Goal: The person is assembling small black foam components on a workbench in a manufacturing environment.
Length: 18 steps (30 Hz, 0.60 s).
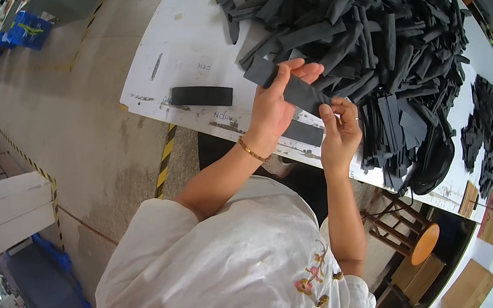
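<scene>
White table (168,40) is carrying a large heap (354,30) of black strips

The heap is covering much of the table's far side. A smaller dark heap (489,130) is lying well to the right. A wooden stool (423,243) with a round seat is standing at the right, on the table's near side. A stack of flat black pieces (398,129) is sitting just right of the right hand (342,133). That hand is pinching the right end of the held strip (303,94) between thumb and fingers, while the left hand (273,104), palm up, is pressing its thumb on the same strip, fingers behind it. Both hands are thus clamping on the strip, which is hovering over the table, just near of the large heap. A second strip (202,96) is lying flat to the left, and a third strip (304,133) is resting by the near edge, partly hidden. A beaded bracelet (253,150) is circling the left wrist
</scene>
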Available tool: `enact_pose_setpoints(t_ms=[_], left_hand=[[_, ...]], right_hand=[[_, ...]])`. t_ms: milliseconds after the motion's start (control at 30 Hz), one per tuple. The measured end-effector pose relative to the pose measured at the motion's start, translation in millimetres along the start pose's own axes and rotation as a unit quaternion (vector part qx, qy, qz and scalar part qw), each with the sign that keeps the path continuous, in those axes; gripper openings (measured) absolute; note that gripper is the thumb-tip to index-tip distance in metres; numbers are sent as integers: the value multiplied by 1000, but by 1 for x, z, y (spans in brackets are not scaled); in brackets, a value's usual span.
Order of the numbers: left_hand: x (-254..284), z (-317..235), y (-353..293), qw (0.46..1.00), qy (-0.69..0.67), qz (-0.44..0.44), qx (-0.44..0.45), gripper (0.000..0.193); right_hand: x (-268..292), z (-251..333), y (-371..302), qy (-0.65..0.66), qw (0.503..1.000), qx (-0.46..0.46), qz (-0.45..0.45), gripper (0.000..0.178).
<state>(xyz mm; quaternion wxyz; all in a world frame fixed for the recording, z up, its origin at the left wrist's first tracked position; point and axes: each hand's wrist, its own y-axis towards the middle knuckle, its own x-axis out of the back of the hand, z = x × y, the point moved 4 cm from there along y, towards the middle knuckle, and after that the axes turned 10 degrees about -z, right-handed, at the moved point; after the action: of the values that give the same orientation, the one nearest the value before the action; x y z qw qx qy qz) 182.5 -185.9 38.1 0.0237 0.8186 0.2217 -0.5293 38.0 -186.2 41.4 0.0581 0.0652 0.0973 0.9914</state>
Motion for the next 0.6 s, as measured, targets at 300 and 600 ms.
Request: enact_pose_setpoints(t_ms=[300, 600], left_hand=[[4, -8, -6, 998, 58, 17, 25, 33], [71, -10, -5, 976, 168, -113, 77, 21]], right_hand=[[10, -4, 4, 107, 978, -176, 25, 8], [26, -40, 2, -8, 991, -111, 76, 7]])
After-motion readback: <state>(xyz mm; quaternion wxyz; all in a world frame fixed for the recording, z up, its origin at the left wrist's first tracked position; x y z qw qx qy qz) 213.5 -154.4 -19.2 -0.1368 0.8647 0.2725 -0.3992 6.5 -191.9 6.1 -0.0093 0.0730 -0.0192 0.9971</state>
